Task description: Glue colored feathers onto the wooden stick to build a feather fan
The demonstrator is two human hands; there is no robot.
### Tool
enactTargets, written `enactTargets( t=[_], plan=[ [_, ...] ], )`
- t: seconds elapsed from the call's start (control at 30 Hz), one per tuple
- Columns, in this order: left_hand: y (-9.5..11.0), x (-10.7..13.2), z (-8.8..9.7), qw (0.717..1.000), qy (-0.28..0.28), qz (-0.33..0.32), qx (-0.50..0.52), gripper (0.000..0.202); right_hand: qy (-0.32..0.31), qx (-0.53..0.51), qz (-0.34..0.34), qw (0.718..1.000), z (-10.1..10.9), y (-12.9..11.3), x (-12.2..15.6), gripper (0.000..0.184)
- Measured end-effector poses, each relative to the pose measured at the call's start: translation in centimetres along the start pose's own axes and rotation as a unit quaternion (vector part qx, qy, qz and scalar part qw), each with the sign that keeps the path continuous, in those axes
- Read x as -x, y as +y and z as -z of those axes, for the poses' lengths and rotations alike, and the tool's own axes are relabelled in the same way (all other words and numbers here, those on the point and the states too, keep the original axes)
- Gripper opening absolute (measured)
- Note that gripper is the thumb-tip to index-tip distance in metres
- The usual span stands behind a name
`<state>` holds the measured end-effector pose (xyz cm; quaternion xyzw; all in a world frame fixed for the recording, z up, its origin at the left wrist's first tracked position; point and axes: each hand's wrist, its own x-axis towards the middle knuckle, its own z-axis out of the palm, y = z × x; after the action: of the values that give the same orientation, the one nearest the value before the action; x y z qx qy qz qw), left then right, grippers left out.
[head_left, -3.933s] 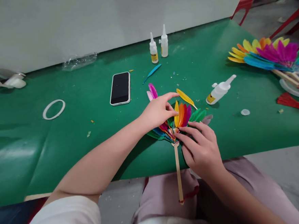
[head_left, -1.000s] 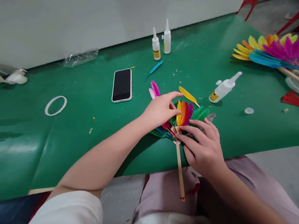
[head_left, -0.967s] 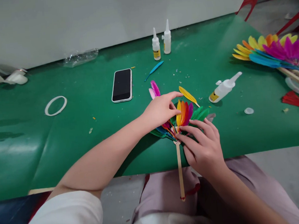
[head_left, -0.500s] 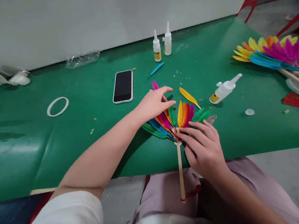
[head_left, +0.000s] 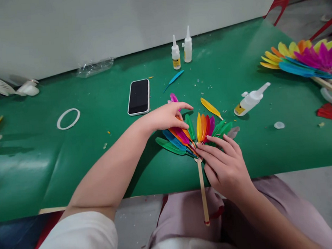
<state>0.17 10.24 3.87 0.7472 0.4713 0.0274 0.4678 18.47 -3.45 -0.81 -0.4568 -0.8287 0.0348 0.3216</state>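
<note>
A small fan of coloured feathers (head_left: 196,132) on a wooden stick (head_left: 203,190) lies at the near edge of the green table (head_left: 99,144). My right hand (head_left: 225,166) presses flat on the base of the feathers, fingers spread. My left hand (head_left: 167,117) rests with fingers stretched over the left feathers, near a pink feather (head_left: 174,98). A loose yellow feather (head_left: 210,107) lies just beyond the fan.
A phone (head_left: 138,96) lies face up behind my left hand. Two upright glue bottles (head_left: 181,51) stand at the back, a third glue bottle (head_left: 249,100) lies on its side. A teal feather (head_left: 174,79), white ring (head_left: 68,119) and finished fans (head_left: 306,59) are around.
My left hand slid left off the fan's middle, uncovering the green, blue, pink and orange feathers on that side. My right hand stayed on the base.
</note>
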Motion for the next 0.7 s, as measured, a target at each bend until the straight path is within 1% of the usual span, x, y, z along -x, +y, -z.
enactTargets(
  t=[0.17, 0.37, 0.43, 0.57, 0.63, 0.7],
  plan=[
    [-0.4, 0.2, 0.4, 1.000, -0.014, -0.006, -0.002, 0.061, -0.001, 0.000, 0.001, 1.000, -0.1, 0.0, -0.1, 0.031],
    [-0.4, 0.3, 0.7, 0.998, -0.014, -0.011, -0.057, 0.055, -0.003, -0.001, 0.003, 1.000, -0.2, 0.0, -0.1, 0.033],
    [-0.1, 0.3, 0.6, 0.998, -0.006, -0.015, -0.063, 0.054, -0.001, -0.002, 0.004, 1.000, -0.2, 0.0, 0.0, 0.033],
    [0.5, 0.2, 0.2, 0.998, 0.032, -0.006, -0.054, 0.050, 0.004, -0.009, 0.000, 1.000, -0.1, 0.2, 0.0, 0.037],
    [0.5, 0.1, -0.1, 0.998, 0.045, -0.011, -0.044, 0.049, 0.004, -0.017, -0.017, 1.000, 0.0, 0.2, 0.0, 0.040],
    [0.5, -0.1, -0.4, 0.998, 0.044, -0.026, -0.038, 0.048, 0.009, -0.028, -0.039, 0.999, -0.1, 0.3, 0.1, 0.041]
  ],
)
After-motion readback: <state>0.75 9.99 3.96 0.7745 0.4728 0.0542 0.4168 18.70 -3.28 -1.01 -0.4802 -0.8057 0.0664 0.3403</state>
